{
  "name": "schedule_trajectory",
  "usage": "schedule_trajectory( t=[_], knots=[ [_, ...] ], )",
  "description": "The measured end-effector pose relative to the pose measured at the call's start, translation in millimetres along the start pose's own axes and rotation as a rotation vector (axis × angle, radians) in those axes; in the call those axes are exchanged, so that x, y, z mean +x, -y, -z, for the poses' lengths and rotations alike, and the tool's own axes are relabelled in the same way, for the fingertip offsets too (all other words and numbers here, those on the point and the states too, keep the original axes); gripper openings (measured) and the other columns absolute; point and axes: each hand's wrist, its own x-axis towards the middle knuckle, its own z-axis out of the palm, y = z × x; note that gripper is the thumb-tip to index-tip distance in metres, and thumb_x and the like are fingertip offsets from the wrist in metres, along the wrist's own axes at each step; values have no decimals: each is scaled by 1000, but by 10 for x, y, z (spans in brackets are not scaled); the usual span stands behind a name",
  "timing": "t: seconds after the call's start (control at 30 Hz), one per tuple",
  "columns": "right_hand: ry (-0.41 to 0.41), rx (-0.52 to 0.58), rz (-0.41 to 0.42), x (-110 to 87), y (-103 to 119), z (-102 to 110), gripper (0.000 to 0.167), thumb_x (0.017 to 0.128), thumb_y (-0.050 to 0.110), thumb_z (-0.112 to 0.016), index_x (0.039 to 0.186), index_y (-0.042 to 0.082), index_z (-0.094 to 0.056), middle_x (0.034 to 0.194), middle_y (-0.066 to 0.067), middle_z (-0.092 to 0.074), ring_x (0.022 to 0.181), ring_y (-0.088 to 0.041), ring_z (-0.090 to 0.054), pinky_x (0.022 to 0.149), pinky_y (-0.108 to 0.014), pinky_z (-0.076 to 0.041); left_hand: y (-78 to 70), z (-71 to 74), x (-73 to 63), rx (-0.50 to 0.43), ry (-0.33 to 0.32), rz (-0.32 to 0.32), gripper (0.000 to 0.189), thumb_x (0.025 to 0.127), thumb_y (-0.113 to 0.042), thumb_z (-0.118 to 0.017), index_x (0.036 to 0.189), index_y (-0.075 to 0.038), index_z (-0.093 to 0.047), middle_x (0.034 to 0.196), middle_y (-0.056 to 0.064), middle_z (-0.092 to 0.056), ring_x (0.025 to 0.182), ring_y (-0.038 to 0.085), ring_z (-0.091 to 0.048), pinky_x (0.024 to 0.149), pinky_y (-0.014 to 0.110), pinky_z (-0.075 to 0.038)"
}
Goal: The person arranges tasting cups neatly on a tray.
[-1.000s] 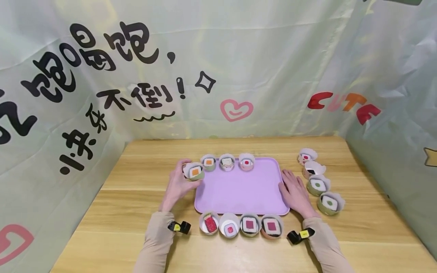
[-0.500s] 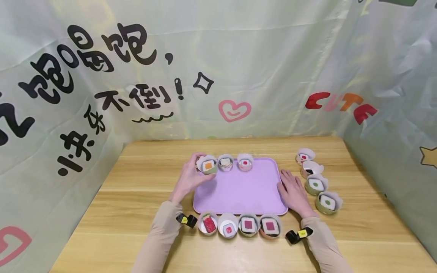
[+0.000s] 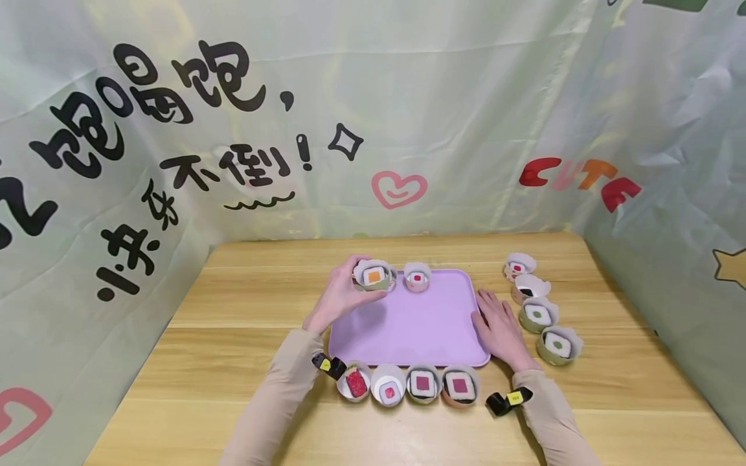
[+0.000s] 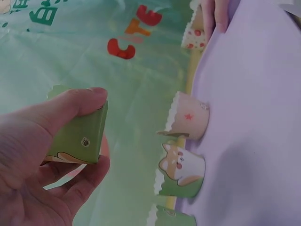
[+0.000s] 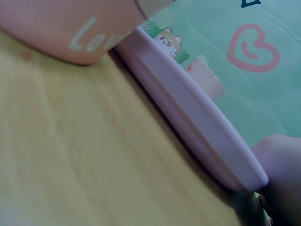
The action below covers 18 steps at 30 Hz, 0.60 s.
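Note:
My left hand [image 3: 340, 296] pinches a green paper cake cup [image 3: 381, 285] between thumb and fingers, raised over the far left edge of the lilac tray [image 3: 419, 330]. Inside the cup sits a white square sushi-like piece [image 3: 373, 275] with an orange centre. In the left wrist view the held green cup [image 4: 77, 134] is apart from a dog-print cup [image 4: 183, 172] and a pale pink cup [image 4: 190, 115] at the tray's far edge. My right hand [image 3: 502, 331] rests at the tray's right edge, fingers extended. The held cup hides cups behind it in the head view.
Several filled cups line the tray's near side, among them one with a red piece [image 3: 354, 383] and an orange-toned cup [image 3: 460, 387]. More cups stand at the right, including a green one [image 3: 559, 346]. A printed cloth [image 3: 454, 116] hangs behind the wooden table [image 3: 233, 323].
My left hand has carried the green cup rightward and slightly away, along the tray's far edge and in front of the cups there. My right hand has stayed at the tray's edge.

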Motion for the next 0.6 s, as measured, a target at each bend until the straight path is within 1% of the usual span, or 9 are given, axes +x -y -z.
schedule_trajectory(
  t=[0.17, 0.3, 0.43, 0.6],
  knots=[
    [-1, -2, -1, 2, -11, -8, 53, 106, 19, -41, 151, -9, -36, 157, -32, -34, 150, -49, -24, 122, -65, -12, -50, -39, 81, 32, 10, -21, 66, 72, -21, -91, 128, -11, -58, 116, 11, -72, 105, 26, -66, 92, 41, -52],
    [-3, -3, -2, 6, -27, -14, 53, 106, 20, -40, 151, -8, -36, 157, -32, -34, 150, -49, -24, 123, -65, -12, -91, -63, 144, 35, 15, -31, 66, 72, -22, -91, 128, -12, -58, 114, 9, -72, 102, 24, -65, 90, 39, -51],
    [-4, -2, -4, 11, -35, -16, 53, 106, 20, -39, 151, -8, -36, 158, -32, -34, 150, -49, -24, 123, -64, -11, -128, -86, 209, 33, 26, -32, 66, 71, -22, -92, 128, -12, -59, 116, 8, -71, 103, 24, -65, 90, 39, -53],
    [-1, -1, -3, 17, -47, -27, 53, 107, 21, -39, 152, -7, -35, 158, -31, -33, 151, -48, -23, 124, -64, -10, -164, -119, 306, 64, 37, -42, 66, 72, -23, -92, 128, -10, -59, 119, 11, -71, 105, 26, -65, 89, 40, -54]
  ],
)
